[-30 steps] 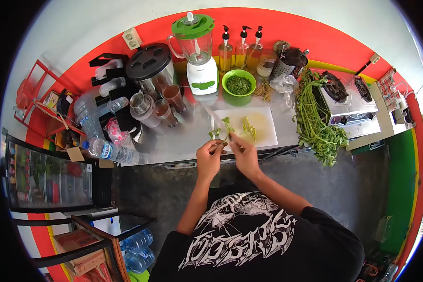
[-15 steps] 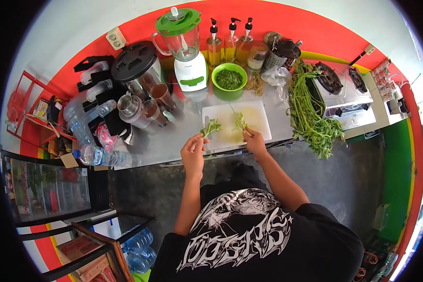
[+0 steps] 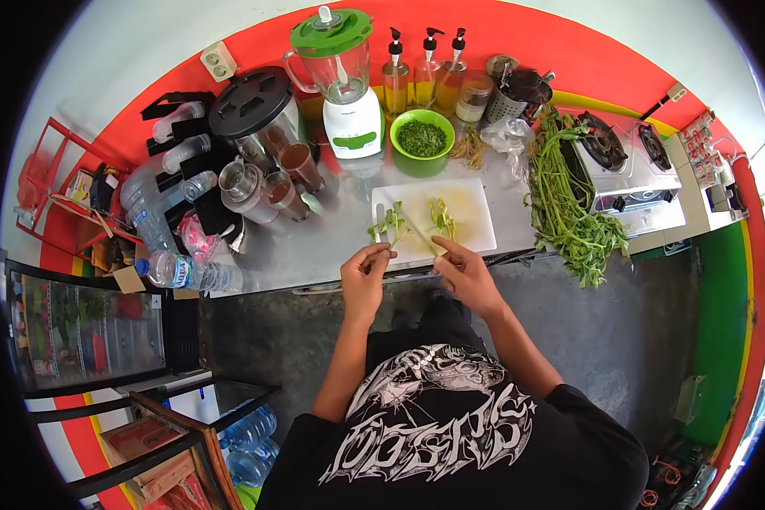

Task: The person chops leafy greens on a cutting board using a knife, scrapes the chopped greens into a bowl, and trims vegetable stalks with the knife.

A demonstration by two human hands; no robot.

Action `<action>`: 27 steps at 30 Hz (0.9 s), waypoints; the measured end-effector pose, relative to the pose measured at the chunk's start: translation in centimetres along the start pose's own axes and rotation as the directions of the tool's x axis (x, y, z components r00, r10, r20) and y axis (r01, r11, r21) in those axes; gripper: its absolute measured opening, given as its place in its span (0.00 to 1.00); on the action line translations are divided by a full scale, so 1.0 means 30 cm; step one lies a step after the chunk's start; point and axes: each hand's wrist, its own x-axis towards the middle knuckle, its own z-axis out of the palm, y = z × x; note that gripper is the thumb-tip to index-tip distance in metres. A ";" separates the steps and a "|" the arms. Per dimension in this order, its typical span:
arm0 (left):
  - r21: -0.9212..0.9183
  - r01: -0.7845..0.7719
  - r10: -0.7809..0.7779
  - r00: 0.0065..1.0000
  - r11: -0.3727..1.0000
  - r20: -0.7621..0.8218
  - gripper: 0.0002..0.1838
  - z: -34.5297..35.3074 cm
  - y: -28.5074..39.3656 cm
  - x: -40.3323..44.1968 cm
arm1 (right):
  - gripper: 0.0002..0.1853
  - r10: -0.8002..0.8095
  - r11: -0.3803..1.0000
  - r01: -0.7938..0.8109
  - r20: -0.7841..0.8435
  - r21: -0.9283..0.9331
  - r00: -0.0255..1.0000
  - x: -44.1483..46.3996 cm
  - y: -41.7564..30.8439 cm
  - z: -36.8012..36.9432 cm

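Observation:
My left hand (image 3: 365, 276) is pinched closed on a leafy green sprig (image 3: 390, 223), which hangs over the left part of the white cutting board (image 3: 478, 197). My right hand (image 3: 465, 274) grips a knife (image 3: 420, 231), its blade slanting up and left across the board toward the sprig. Some cut greens (image 3: 441, 219) lie on the board just beyond my right hand. Behind the board stands a green bowl (image 3: 421, 165) filled with chopped leaves.
A large bunch of leafy stalks (image 3: 561, 195) lies right of the board, against a gas stove (image 3: 625, 161). A blender (image 3: 354, 123), pump bottles (image 3: 396, 81) and a clear plastic bag (image 3: 510, 136) stand along the back. Cups (image 3: 286, 196) and water bottles (image 3: 191, 272) crowd the left.
My left hand has brought the sprig rightward over the board. The knife blade now slants more to the left, apart from the greens lying on the board. The view has shifted slightly.

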 end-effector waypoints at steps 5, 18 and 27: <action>-0.005 -0.068 0.068 0.996 0.998 0.062 0.08 -0.003 -0.001 -0.031 | 0.34 -0.192 0.948 0.215 0.115 -0.235 0.975 -0.024 -0.016 0.066; 0.042 -0.145 0.141 0.986 0.989 0.093 0.09 -0.029 0.008 -0.090 | 0.27 -0.227 0.931 0.242 0.087 -0.272 0.970 -0.024 0.049 0.118; 0.157 -0.085 0.063 0.988 0.984 0.140 0.11 0.003 -0.009 -0.109 | 0.22 -0.333 0.902 0.308 -0.032 -0.303 0.942 0.008 0.101 0.104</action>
